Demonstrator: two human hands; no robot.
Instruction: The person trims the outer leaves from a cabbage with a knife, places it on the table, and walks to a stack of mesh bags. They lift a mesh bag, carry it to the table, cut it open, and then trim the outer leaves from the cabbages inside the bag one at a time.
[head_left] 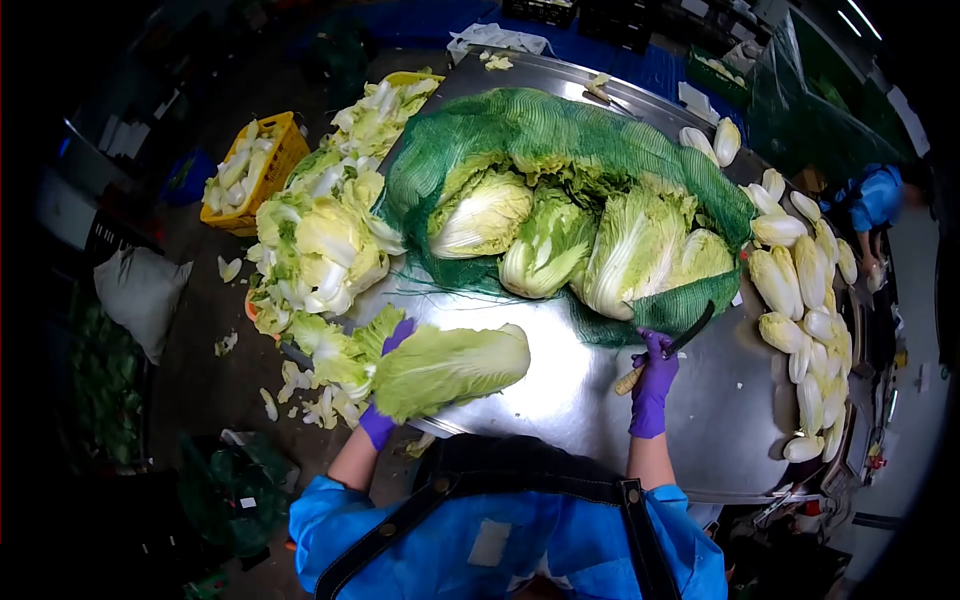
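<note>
My left hand [380, 424], in a purple glove, holds a long green and white cabbage [455, 368] from beneath and behind at the table's left front edge; the cabbage hides much of the hand. My right hand [655, 375], also gloved, grips a knife [695, 328] by its light handle, and the dark curved blade points up and to the right. Beyond both hands, a green net bag [540, 125] lies open towards me with several cabbages [622, 250] in it.
Peeled pale cabbage hearts [800, 280] line the right side of the metal table [720, 430]. Loose leaves [320, 250] heap up at the left. A yellow crate [272, 180] stands on the floor behind them. A person in blue [877, 200] is at the far right.
</note>
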